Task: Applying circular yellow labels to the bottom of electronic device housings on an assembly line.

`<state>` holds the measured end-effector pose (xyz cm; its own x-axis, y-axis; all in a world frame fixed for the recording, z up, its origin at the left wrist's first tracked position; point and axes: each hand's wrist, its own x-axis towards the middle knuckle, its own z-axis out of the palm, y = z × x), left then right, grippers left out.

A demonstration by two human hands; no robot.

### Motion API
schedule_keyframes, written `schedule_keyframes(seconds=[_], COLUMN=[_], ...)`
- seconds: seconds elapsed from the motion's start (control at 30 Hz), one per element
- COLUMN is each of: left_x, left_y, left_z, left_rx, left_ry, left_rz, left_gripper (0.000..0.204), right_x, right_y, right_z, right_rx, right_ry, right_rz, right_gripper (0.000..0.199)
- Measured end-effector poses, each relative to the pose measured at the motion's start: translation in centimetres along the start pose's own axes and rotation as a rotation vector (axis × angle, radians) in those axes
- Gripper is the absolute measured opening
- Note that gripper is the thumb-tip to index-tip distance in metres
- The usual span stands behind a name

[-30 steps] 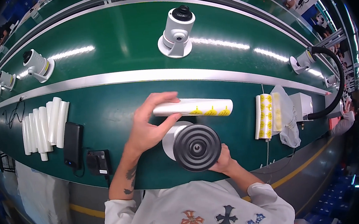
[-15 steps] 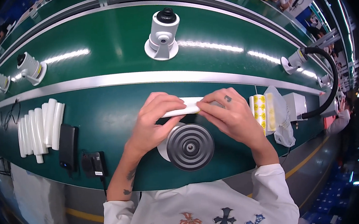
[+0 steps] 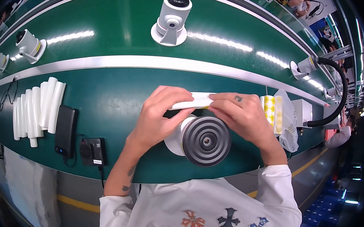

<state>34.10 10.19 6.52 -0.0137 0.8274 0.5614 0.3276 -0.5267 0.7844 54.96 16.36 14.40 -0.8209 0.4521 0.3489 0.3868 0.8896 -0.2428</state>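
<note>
My left hand (image 3: pixel 154 118) pinches one end of a rolled white sheet (image 3: pixel 199 99), fingers on top and thumb beneath. The other end sits between the thumb and fingers of my right hand (image 3: pixel 246 115). A sliver of yellow shows under the sheet near my right fingertips. Just below the sheet, a white camera-like device (image 3: pixel 174 143) lies on the green table, its round black ringed base (image 3: pixel 197 152) facing up. The device's far part is hidden behind that base and my hands.
At left lie several white rolls (image 3: pixel 34 111), a black power bank (image 3: pixel 65 128) and a small black box (image 3: pixel 93 151) with a cable. Yellow-label sheets (image 3: pixel 270 108) and a plastic bag (image 3: pixel 287 123) lie at right. Beyond a metal rail stands another white camera (image 3: pixel 170 21).
My view has shifted, so the far camera sits higher and the ringed base farther right. Both hands keep their hold on the white sheet, which has changed little.
</note>
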Motion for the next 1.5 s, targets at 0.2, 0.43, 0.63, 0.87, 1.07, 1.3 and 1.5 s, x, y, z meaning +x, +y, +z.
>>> schedule_keyframes(seconds=[0.2, 0.43, 0.63, 0.87, 1.07, 1.3, 1.5], left_x=[-2.2, -6.7, -8.5, -3.7, -0.4, 0.3, 0.6], left_y=[-0.7, -0.7, 0.2, 4.4, 6.4, 7.0, 6.5], left_z=[-1.0, -3.4, -4.0, -3.8, -2.1, -1.8, -0.9], left_rx=[-0.002, 0.316, 0.301, -0.073, -0.231, -0.046, -0.036], left_ry=[0.136, -0.013, 0.068, 0.055, -0.144, -0.19, -0.061], left_rz=[-0.264, -0.387, -0.303, -0.151, -0.304, -0.335, -0.321], left_gripper=[0.032, 0.048, 0.039, 0.036, 0.037, 0.035, 0.017], right_x=[0.7, -0.8, -1.8, -0.1, -0.4, -1.6, -2.5], right_y=[-0.3, -2.5, -2.1, -2.2, -2.2, -2.1, -2.3], right_z=[-2.3, -7.5, -8.2, -8.4, -7.9, -8.0, -7.4], right_rx=[0.12, 0.65, 0.715, 0.805, 0.837, 0.844, 0.864], right_ry=[0.068, 0.076, -0.032, -0.198, -0.189, -0.176, -0.092], right_rz=[0.075, 0.27, 0.147, 0.152, 0.126, 0.104, 0.158], right_gripper=[0.017, 0.019, 0.018, 0.019, 0.021, 0.024, 0.021])
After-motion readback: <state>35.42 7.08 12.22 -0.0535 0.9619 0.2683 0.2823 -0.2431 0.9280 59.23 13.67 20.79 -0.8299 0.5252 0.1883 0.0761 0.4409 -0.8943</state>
